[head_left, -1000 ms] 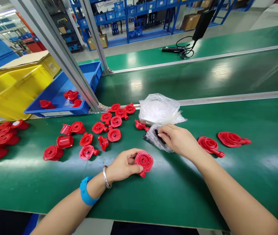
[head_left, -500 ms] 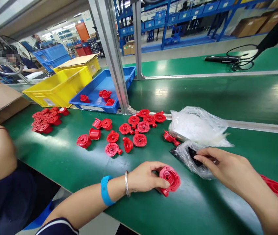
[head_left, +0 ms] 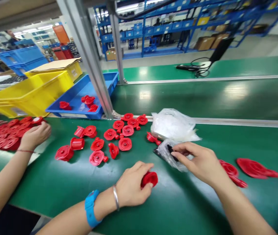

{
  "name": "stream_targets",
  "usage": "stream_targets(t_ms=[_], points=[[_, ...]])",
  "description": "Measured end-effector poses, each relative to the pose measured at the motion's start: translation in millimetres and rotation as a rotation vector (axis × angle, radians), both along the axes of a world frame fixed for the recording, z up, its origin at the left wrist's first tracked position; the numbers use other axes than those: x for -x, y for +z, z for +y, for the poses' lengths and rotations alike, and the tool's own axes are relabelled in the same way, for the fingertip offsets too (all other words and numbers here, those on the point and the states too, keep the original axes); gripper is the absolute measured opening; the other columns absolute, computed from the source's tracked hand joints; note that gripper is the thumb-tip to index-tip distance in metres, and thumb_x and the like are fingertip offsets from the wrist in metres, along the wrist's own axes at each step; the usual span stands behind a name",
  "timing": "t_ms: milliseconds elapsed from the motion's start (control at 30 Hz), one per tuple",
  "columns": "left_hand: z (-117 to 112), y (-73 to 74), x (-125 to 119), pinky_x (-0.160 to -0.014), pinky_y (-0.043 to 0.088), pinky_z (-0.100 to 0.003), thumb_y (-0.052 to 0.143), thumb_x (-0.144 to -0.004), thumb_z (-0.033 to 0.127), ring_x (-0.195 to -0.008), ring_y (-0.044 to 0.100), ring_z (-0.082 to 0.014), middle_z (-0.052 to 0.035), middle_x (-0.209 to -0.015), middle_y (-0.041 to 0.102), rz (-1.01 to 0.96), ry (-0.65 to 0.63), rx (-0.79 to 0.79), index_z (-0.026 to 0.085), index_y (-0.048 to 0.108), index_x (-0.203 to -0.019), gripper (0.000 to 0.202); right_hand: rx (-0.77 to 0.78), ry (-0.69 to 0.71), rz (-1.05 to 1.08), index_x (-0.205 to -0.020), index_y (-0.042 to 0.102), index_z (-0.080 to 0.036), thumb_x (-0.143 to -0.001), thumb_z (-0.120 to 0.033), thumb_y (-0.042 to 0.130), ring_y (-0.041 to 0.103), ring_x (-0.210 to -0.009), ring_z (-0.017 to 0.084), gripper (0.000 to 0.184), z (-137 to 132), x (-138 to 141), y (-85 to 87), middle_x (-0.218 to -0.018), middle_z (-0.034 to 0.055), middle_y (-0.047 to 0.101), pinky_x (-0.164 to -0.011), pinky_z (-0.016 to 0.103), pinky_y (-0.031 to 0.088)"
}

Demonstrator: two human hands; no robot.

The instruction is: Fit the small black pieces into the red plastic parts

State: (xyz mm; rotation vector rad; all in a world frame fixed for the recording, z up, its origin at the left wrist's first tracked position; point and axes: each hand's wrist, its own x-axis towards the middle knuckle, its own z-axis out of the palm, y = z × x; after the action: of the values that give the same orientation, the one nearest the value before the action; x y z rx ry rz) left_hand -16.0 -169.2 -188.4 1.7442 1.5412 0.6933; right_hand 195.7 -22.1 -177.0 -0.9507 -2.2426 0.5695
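Right now, my left hand [head_left: 135,184] curls thumb and fingers around a red part [head_left: 150,179] over the green table [head_left: 178,209]. My right hand's [head_left: 197,160] fingertips dip into the small plastic bag [head_left: 165,151], at something black [head_left: 172,152]; whether they pinch it, I can't tell.

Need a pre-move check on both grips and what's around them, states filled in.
1. Left grip secure on red part: ok, fingers and thumb close around it.
2. Held part's inner face visible: cannot tell, tilted and blurred.
3. Right grip at the small clear bag: ok, at its black contents.
4. Black piece pinched: cannot tell, too small and partly hidden.
5. Co-worker's hand apart from both grips: ok, by the red cluster.
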Motion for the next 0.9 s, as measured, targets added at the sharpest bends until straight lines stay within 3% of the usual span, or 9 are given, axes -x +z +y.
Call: stream_targets(t_ms=[67,200,400,567,633,733,833,900], points=[[0,-0.5,2,-0.097,0.048,-0.041,0.057,-0.077,0.021,-0.108,0.060,-0.0251,-0.0121,-0.118,0.060,0.049,0.020,-0.001,0.016,0.049,-0.135,0.059,0.010,0.003,0.064,-0.096,0.069,-0.021,-0.084,-0.032,0.062,0.067,-0.064,0.014,0.017,-3,2,4.5,-0.080,0.0019,0.073,-0.064,0.026,0.057],[2,-1.0,5,-0.097,0.049,-0.040,0.058,-0.078,0.021,-0.106,0.060,-0.0228,-0.0099,-0.118,0.060,0.101,0.082,-0.056,0.019,0.054,-0.126,0.048,-0.075,0.069,0.157,-0.114,0.065,-0.021,-0.085,-0.020,0.062,0.067,-0.069,0.012,0.029,-9,3,10.7,-0.084,0.0005,0.073,-0.067,0.023,0.057],[8,14.6,-3,-0.081,0.050,-0.033,0.059,-0.083,0.027,-0.092,0.059,-0.0198,-0.0086,-0.107,0.060,0.070,0.268,-0.259,0.019,0.064,-0.113,0.031,-0.228,0.190,0.220,-0.141,0.046,-0.029,-0.087,-0.012,0.061,0.065,-0.073,0.013,0.058,-16,5,12.7,-0.083,-0.0031,0.072,-0.070,0.027,0.055],[14,24.1,-15,-0.060,0.044,-0.025,0.057,-0.089,0.041,-0.063,0.052,-0.0119,-0.0035,-0.084,0.063,-0.243,0.248,-0.041,0.017,0.070,-0.097,0.029,-0.415,0.342,0.238,-0.148,0.035,-0.026,-0.087,-0.009,0.060,0.064,-0.072,0.017,0.068,-29,21,14.9,-0.081,0.0001,0.072,-0.068,0.031,0.055],[22,27.6,-16,-0.057,0.043,-0.024,0.056,-0.090,0.043,-0.060,0.051,-0.0116,-0.0024,-0.079,0.063,-0.245,0.240,-0.025,0.016,0.069,-0.094,0.031,-0.489,0.359,0.235,-0.147,0.037,-0.024,-0.087,-0.007,0.058,0.064,-0.069,0.017,0.066,-29,23,17.3,-0.079,0.0010,0.071,-0.066,0.031,0.055],[53,38.8,-16,-0.068,0.046,-0.025,0.055,-0.091,0.036,-0.070,0.056,-0.0129,-0.0020,-0.086,0.066,0.033,0.201,-0.211,0.019,0.069,-0.098,0.023,-0.423,0.196,0.254,-0.132,0.056,-0.024,-0.087,-0.011,0.061,0.065,-0.070,0.015,0.047,-20,16,21.7,-0.082,0.0014,0.072,-0.066,0.028,0.055],[110,51.5,-24,-0.091,0.045,-0.031,0.050,-0.094,0.027,-0.096,0.059,-0.0182,-0.0052,-0.103,0.068,0.548,0.112,-0.379,0.020,0.069,-0.108,0.024,-0.289,-0.038,0.262,-0.099,0.070,-0.022,-0.087,-0.017,0.063,0.067,-0.071,0.015,0.016,-7,4,22.9,-0.082,0.0012,0.073,-0.069,0.027,0.055],[152,54.8,-31,-0.093,0.045,-0.037,0.049,-0.093,0.021,-0.103,0.057,-0.0238,-0.0099,-0.102,0.068,0.688,0.090,-0.369,0.017,0.072,-0.103,0.025,-0.247,-0.086,0.262,-0.087,0.070,-0.021,-0.087,-0.019,0.062,0.067,-0.070,0.015,0.008,0,-3,21.0,-0.081,0.0011,0.073,-0.067,0.026,0.055]])
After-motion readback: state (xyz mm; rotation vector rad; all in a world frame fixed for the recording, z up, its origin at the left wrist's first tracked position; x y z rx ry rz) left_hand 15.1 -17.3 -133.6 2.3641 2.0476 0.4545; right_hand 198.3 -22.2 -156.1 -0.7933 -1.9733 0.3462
